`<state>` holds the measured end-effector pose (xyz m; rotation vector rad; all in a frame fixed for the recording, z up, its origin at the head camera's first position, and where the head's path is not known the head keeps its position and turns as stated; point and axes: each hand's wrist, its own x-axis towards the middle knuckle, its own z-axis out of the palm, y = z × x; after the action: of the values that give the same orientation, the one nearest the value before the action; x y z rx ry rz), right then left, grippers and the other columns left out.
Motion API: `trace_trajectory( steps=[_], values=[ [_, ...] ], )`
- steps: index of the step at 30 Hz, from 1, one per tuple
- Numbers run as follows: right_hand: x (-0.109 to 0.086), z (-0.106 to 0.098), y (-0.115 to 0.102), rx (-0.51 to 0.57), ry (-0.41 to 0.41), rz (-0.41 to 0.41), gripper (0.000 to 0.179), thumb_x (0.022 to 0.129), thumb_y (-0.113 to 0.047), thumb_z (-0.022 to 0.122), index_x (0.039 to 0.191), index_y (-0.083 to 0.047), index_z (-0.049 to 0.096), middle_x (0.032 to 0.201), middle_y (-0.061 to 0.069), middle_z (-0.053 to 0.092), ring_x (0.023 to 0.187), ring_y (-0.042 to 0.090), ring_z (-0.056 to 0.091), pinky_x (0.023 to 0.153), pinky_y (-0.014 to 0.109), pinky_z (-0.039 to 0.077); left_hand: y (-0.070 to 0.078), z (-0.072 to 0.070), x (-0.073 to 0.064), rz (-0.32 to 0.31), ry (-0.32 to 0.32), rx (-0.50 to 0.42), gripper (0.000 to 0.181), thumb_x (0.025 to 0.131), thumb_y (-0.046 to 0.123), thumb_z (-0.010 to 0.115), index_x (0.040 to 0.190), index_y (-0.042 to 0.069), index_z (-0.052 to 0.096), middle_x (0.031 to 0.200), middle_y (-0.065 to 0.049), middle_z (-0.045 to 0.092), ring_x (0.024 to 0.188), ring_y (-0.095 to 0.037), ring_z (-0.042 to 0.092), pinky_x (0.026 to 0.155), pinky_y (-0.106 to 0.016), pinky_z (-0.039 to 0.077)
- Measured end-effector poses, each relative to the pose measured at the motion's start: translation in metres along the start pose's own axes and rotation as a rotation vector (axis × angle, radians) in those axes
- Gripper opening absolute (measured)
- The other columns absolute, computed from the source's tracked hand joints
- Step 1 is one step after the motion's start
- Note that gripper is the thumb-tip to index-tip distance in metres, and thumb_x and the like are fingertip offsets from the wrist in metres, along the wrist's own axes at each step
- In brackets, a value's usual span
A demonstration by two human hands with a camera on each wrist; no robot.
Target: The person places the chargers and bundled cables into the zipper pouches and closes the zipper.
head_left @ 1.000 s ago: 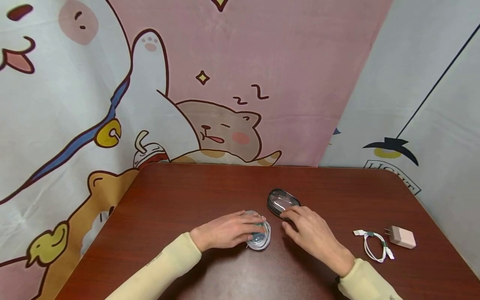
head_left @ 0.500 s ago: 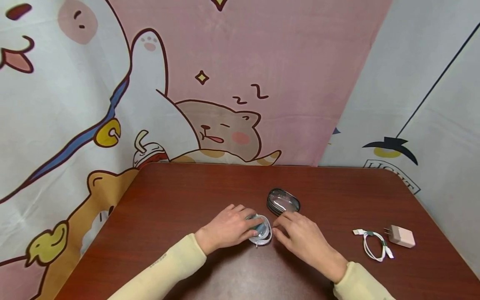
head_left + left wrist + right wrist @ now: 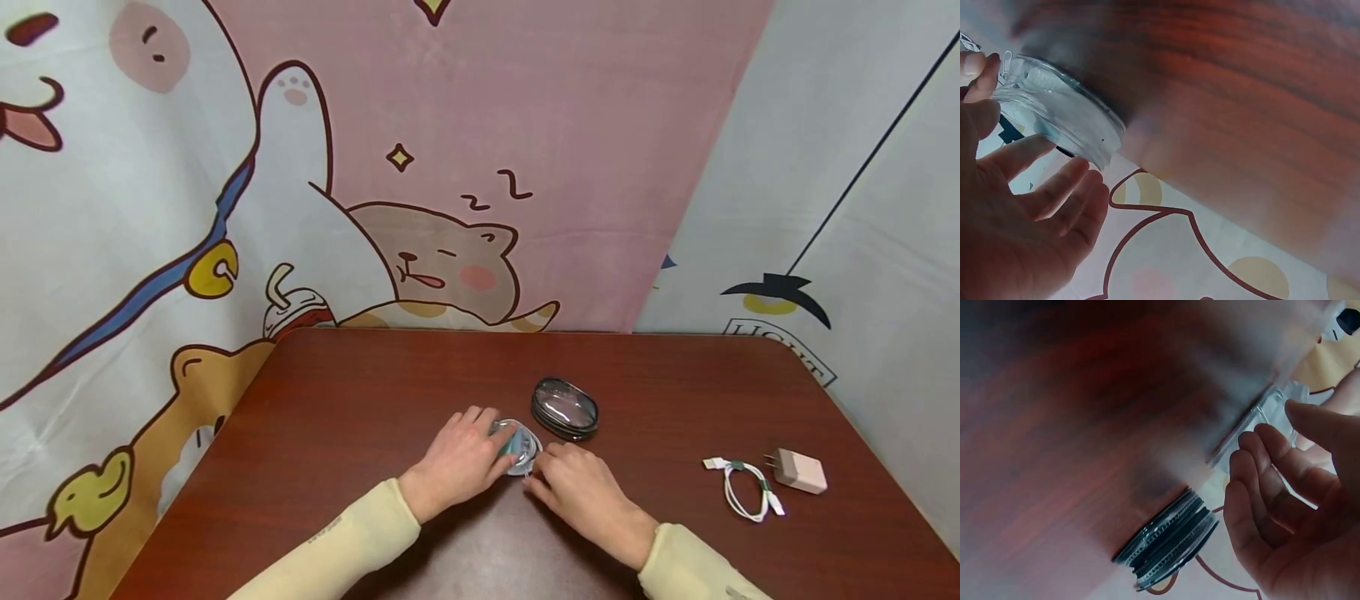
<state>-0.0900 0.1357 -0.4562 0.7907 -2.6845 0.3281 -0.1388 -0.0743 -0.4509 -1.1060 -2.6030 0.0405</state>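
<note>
My left hand (image 3: pixel 459 460) holds a small clear zip case (image 3: pixel 521 440) with whitish edging on the table, thumb at its near side and fingers at its far side. In the left wrist view, a small zip pull (image 3: pixel 1007 63) sticks up from the end of the case. Close to that end, my right hand (image 3: pixel 587 497) has its thumb and index fingertips at the case's near right edge. The right wrist view shows those fingertips apart, the other fingers loosely bent. A similar black-edged zip case (image 3: pixel 565 407) lies just beyond my right hand, untouched.
On the right of the brown table (image 3: pixel 405 367) lie a white coiled charging cable (image 3: pixel 742 490) with a green tie and a pale pink wall charger (image 3: pixel 799 471), prongs facing left. A cartoon-printed cloth (image 3: pixel 585 167) hangs behind the table's far edge.
My right hand has left the black-edged case and come down and left to the clear case. The left hand has shifted and turned the clear case, so its zip pull faces the right hand.
</note>
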Motion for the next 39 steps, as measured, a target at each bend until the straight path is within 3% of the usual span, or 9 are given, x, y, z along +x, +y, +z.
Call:
trace_trajectory(
  steps=[5,10,21,30,39],
  values=[
    [0.005,0.004,-0.003,-0.057,0.011,0.005,0.031,0.080,-0.028,0.089,0.070,-0.014,0.063,0.067,-0.002,0.052,0.060,0.021,0.058,0.048,0.036,0.048,0.001,0.000,-0.002,-0.006,-0.030,-0.045,0.048,0.104,0.049,0.059,0.137,0.016,0.068,0.130,-0.006,0.065,0.111,-0.024,0.065,0.089,-0.040,0.056],
    [0.010,0.007,-0.006,-0.095,0.003,0.021,0.033,0.081,-0.025,0.088,0.066,-0.013,0.061,0.064,0.000,0.054,0.058,0.023,0.059,0.045,0.038,0.048,0.001,0.002,-0.002,-0.007,-0.011,-0.047,0.047,0.104,0.048,0.059,0.137,0.015,0.069,0.127,-0.005,0.067,0.106,-0.024,0.066,0.086,-0.039,0.056],
    [0.012,0.006,-0.005,-0.064,0.001,0.048,0.028,0.078,-0.012,0.083,0.064,-0.012,0.059,0.066,0.000,0.054,0.059,0.022,0.059,0.046,0.037,0.049,-0.001,0.002,-0.004,0.020,0.014,-0.054,0.065,0.096,0.062,0.062,0.137,0.012,0.068,0.126,-0.008,0.068,0.102,-0.024,0.067,0.083,-0.039,0.057],
    [0.008,0.003,0.001,-0.084,0.026,0.040,0.029,0.075,-0.011,0.082,0.066,-0.012,0.055,0.065,0.000,0.053,0.057,0.020,0.057,0.045,0.035,0.048,-0.002,0.001,-0.003,0.040,0.012,-0.063,0.062,0.095,0.061,0.066,0.136,0.014,0.069,0.124,-0.006,0.068,0.098,-0.022,0.066,0.080,-0.037,0.057],
    [0.005,-0.001,0.009,-0.079,0.031,0.047,0.027,0.075,-0.012,0.083,0.068,-0.013,0.057,0.067,0.000,0.053,0.062,0.022,0.058,0.051,0.038,0.051,-0.004,-0.003,-0.002,0.065,-0.044,-0.064,0.060,0.095,0.061,0.066,0.137,0.019,0.069,0.127,-0.004,0.067,0.105,-0.022,0.066,0.085,-0.037,0.057]
  ],
)
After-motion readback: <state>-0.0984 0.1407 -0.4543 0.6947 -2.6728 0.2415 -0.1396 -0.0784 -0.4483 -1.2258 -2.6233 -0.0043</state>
